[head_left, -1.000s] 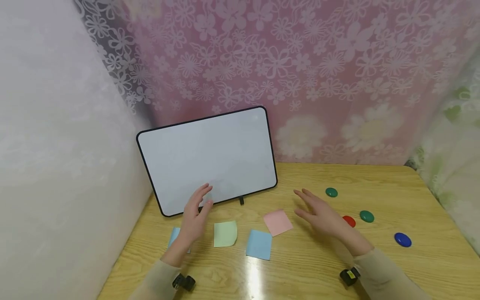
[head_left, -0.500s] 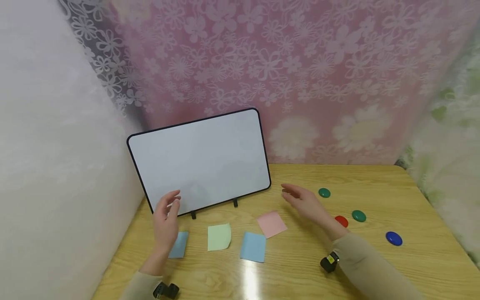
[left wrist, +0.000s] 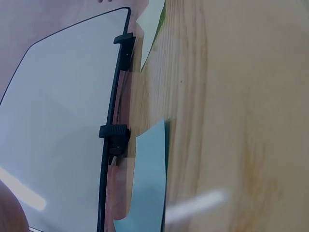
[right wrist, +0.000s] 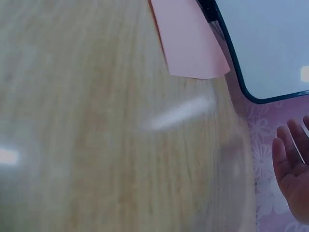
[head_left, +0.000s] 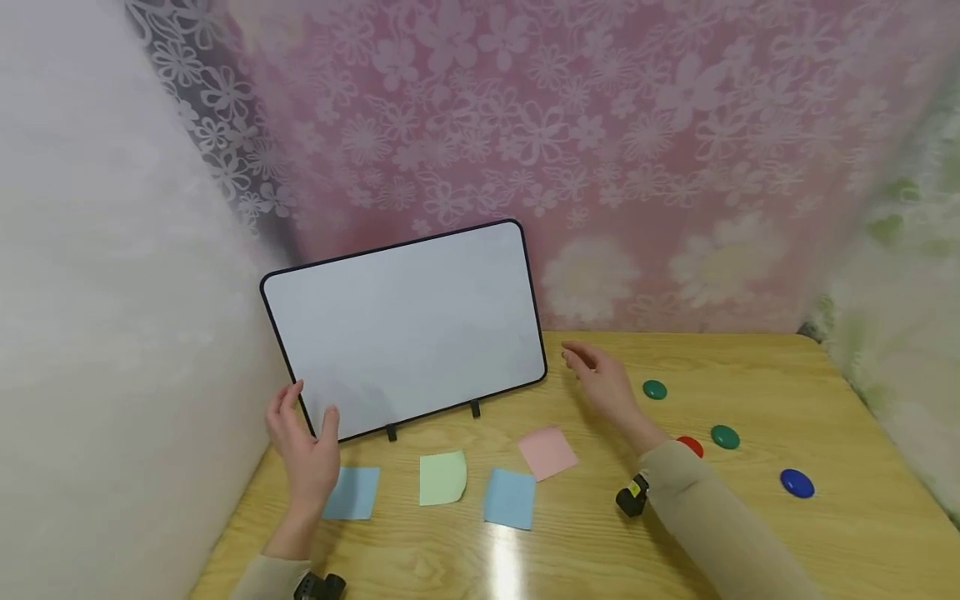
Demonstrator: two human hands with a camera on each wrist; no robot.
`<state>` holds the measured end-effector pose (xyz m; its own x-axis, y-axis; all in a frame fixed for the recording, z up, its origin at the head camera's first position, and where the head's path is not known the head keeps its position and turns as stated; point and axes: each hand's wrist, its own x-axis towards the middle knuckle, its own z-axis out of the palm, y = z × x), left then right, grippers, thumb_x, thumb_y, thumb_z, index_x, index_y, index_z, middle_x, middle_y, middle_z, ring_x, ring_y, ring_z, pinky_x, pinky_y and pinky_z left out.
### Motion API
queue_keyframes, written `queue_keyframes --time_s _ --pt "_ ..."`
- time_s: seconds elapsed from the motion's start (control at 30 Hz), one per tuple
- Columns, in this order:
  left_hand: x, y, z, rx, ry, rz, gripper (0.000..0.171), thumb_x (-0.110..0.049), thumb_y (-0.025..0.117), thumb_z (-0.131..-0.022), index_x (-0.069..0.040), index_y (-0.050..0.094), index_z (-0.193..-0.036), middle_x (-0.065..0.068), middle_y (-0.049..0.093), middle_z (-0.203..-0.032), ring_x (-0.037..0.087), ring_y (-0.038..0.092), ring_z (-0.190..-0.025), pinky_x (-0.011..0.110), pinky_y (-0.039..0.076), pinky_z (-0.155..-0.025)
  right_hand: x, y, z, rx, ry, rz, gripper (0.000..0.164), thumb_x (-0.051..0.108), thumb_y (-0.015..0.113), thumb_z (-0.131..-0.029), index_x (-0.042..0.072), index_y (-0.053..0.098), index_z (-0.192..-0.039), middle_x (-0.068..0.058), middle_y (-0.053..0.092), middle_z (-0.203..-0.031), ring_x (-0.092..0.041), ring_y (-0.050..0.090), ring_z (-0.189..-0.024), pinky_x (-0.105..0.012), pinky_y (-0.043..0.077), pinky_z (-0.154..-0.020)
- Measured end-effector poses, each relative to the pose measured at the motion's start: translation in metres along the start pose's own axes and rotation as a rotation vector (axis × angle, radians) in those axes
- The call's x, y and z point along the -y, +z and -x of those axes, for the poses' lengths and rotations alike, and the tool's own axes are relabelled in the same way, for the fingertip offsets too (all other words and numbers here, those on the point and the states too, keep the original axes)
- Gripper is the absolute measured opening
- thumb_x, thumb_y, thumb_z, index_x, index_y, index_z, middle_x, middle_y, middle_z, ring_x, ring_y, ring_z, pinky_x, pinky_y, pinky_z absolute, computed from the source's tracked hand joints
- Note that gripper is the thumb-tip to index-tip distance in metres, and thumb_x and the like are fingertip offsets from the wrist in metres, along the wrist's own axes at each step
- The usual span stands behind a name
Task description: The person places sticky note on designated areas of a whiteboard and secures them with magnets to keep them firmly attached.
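A whiteboard [head_left: 408,325] with a thin black frame stands tilted on small black feet [head_left: 476,408] at the back of the table. My left hand [head_left: 303,454] is at its lower left corner, fingertips right at the left edge and thumb spread in front of the white surface. Part of a finger or thumb [left wrist: 10,212] shows in the left wrist view. Off the board's right edge, my right hand [head_left: 606,385] is held with loosely bent fingers and nothing in them. In the right wrist view this hand [right wrist: 294,169] appears beyond the board's corner.
Before the board lie a blue sticky note [head_left: 352,493], a green one [head_left: 442,478], another blue note [head_left: 510,498] and a pink one [head_left: 548,453]. Several round magnets, including a dark blue one [head_left: 797,483] and a green one [head_left: 725,437], lie at right. A wall [head_left: 135,333] borders the left.
My left hand has moved left from in front of the board to its left edge, its thumb and fingers spreading. My right hand has shifted up and slightly left towards the board's right edge.
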<state>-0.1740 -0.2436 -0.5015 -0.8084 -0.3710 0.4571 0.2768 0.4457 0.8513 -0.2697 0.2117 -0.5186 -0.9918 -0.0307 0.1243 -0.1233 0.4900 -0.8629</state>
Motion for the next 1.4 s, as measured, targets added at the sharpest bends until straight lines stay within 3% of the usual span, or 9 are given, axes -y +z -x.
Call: queue_keyframes --time_s 0.17,0.43,0.57,0.7,0.83,0.93,1.0,1.17,1.4 --pt "0.002 -0.002 -0.009 0.033 -0.135 0.046 0.066 -0.023 0.061 -0.109 -0.01 0.031 -0.165 0.009 0.016 -0.172 0.029 0.016 -0.157 0.063 0.018 -0.124 -0.005 -0.003 -0.017 0.003 -0.047 0.082 0.047 0.037 0.054 -0.115 0.012 0.059 -0.154 -0.014 0.067 -0.143 -0.036 0.062 -0.13 -0.057 0.049 -0.107" --pt "0.013 -0.009 -0.025 0.075 -0.455 0.172 0.072 -0.036 0.05 -0.114 -0.019 0.013 -0.173 0.006 0.019 -0.176 0.027 0.021 -0.159 0.052 0.024 -0.127 0.016 0.001 -0.046 0.15 -0.081 0.107 0.052 0.036 0.053 -0.115 0.013 0.048 -0.162 -0.015 0.054 -0.158 -0.04 0.052 -0.142 -0.06 0.043 -0.114" --pt "0.02 -0.012 -0.029 0.074 -0.47 0.176 0.069 -0.04 0.042 -0.116 -0.006 0.02 -0.171 0.013 0.024 -0.175 0.027 0.021 -0.16 0.044 0.019 -0.13 0.026 0.008 -0.056 0.176 -0.034 -0.031 0.055 0.032 0.051 -0.116 0.006 0.042 -0.164 -0.019 0.044 -0.165 -0.039 0.049 -0.146 -0.056 0.046 -0.114" --pt "0.024 -0.014 -0.031 0.084 -0.477 0.141 0.069 -0.044 0.037 -0.117 0.003 0.027 -0.166 0.018 0.025 -0.173 0.029 0.018 -0.161 0.045 0.015 -0.13 0.035 0.015 -0.063 0.147 0.013 -0.122 0.052 0.025 0.05 -0.116 -0.001 0.045 -0.16 -0.023 0.049 -0.159 -0.04 0.053 -0.141 -0.054 0.051 -0.109" --pt "0.026 -0.015 -0.034 0.058 -0.447 0.075 0.059 -0.032 0.042 -0.117 0.008 0.04 -0.16 0.026 0.038 -0.165 0.036 0.032 -0.155 0.051 0.026 -0.127 0.038 0.022 -0.068 0.089 0.043 -0.153 0.045 0.02 0.052 -0.116 -0.005 0.053 -0.152 -0.026 0.057 -0.15 -0.04 0.058 -0.134 -0.052 0.053 -0.107" --pt "0.03 -0.015 -0.037 0.025 -0.409 -0.006 0.046 -0.019 0.049 -0.115 0.011 0.053 -0.15 0.029 0.056 -0.151 0.036 0.05 -0.143 0.046 0.042 -0.117 0.039 0.026 -0.07 0.054 0.063 -0.16 0.042 0.018 0.055 -0.114 -0.006 0.057 -0.149 -0.026 0.061 -0.146 -0.039 0.061 -0.13 -0.051 0.054 -0.105" --pt "0.033 -0.014 -0.038 0.005 -0.399 -0.051 0.039 -0.013 0.053 -0.113 0.01 0.059 -0.144 0.029 0.063 -0.142 0.035 0.058 -0.134 0.033 0.048 -0.106 0.039 0.028 -0.071 0.031 0.076 -0.157 0.041 0.018 0.056 -0.114 -0.006 0.059 -0.147 -0.025 0.062 -0.143 -0.038 0.062 -0.127 -0.051 0.054 -0.104" --pt "0.038 -0.015 -0.04 -0.002 -0.413 -0.095 0.033 -0.007 0.056 -0.111 0.01 0.063 -0.137 0.03 0.068 -0.131 0.032 0.064 -0.121 0.011 0.044 -0.082 0.038 0.033 -0.072 -0.022 0.088 -0.142 0.037 0.017 0.058 -0.113 -0.007 0.064 -0.141 -0.025 0.065 -0.139 -0.036 0.061 -0.126 -0.05 0.05 -0.106" --pt "0.035 -0.02 -0.041 0.021 -0.439 -0.131 0.031 -0.008 0.056 -0.111 0.01 0.063 -0.134 0.029 0.068 -0.13 0.025 0.061 -0.111 0.01 0.043 -0.077 0.038 0.038 -0.07 -0.056 0.089 -0.132 0.035 0.015 0.059 -0.112 -0.008 0.066 -0.137 -0.027 0.066 -0.136 -0.038 0.06 -0.127 -0.051 0.048 -0.108"
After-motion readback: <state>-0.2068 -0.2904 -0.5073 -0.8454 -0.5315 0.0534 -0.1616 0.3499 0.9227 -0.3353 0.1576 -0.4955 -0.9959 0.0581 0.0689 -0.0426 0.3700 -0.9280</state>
